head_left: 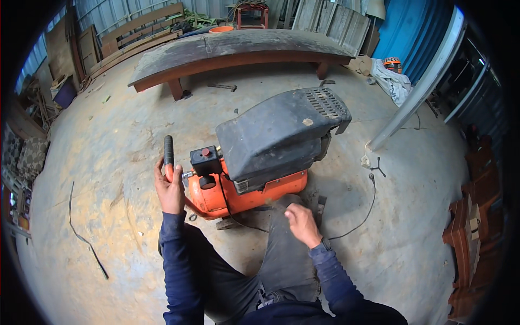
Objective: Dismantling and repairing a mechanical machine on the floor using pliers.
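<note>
An orange air compressor [249,201] with a dusty black motor cover [276,135] stands on the floor in front of my knees. My left hand [170,192] is closed around the lower part of its upright handle [169,154], just under the black grip. Beside my left thumb are a metal fitting [188,174] and a black pressure switch box [206,160] with a red knob. Above my right thigh, near the tank, my right hand [303,225] is closed; a blurred brownish shape lies at its fingertips, too unclear to name.
A black cable [364,216] curves over the concrete floor to the right, its plug near a white socket [365,162] by a metal post [414,86]. Behind the compressor stands a low wooden table [238,46]. A thin dark strip [81,236] lies left; brown wooden pieces [460,238] stand right.
</note>
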### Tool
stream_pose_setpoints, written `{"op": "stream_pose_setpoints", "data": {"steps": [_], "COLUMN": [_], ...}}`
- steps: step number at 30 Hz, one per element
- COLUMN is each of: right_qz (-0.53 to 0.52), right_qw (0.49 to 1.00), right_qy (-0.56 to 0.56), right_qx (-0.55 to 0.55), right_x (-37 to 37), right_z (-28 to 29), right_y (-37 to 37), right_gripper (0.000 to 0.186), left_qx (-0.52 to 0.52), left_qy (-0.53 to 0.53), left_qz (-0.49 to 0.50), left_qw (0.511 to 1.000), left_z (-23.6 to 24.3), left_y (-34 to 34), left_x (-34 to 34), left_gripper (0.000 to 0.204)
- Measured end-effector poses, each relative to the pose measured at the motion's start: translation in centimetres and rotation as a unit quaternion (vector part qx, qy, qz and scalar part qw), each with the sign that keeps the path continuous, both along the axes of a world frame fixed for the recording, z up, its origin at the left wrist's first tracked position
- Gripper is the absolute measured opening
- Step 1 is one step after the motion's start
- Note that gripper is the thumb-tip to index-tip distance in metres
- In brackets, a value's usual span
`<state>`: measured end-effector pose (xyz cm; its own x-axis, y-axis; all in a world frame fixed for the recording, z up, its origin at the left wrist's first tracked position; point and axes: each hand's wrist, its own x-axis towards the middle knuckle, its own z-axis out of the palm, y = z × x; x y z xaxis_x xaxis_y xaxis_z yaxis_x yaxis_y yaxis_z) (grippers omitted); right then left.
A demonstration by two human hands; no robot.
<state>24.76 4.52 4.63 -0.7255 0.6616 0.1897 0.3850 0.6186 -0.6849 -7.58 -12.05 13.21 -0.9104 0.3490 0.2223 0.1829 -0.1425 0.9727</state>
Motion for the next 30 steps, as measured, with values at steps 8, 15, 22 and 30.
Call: {"op": "stream_pose_setpoints", "data": {"steps": [8, 15, 22, 30], "right_qz": [-0.013, 0.057, 0.080, 0.094], "right_qw": [0.973, 0.912, 0.890, 0.880], "right_qy": [-0.060, -0.159, -0.188, -0.212], "right_qx": [0.223, 0.373, 0.407, 0.414], "right_x": [-1.5, -4.3, -5.4, -5.7], "right_z": [6.2, 9.1, 9.7, 9.5], "right_y": [5.2, 5.8, 5.5, 5.2], "right_gripper": [0.008, 0.008, 0.009, 0.008], "left_qx": [0.003, 0.010, 0.002, -0.012], "left_qy": [-0.007, -0.003, -0.004, -0.002], "left_qz": [-0.013, -0.012, -0.018, -0.012], "left_qw": [1.000, 1.000, 1.000, 1.000], "left_z": [0.8, 0.6, 0.5, 0.7], "left_y": [-0.3, -0.3, -0.4, -0.4], "left_x": [0.5, 0.4, 0.2, 0.3], "left_gripper": [0.049, 0.049, 0.050, 0.051]}}
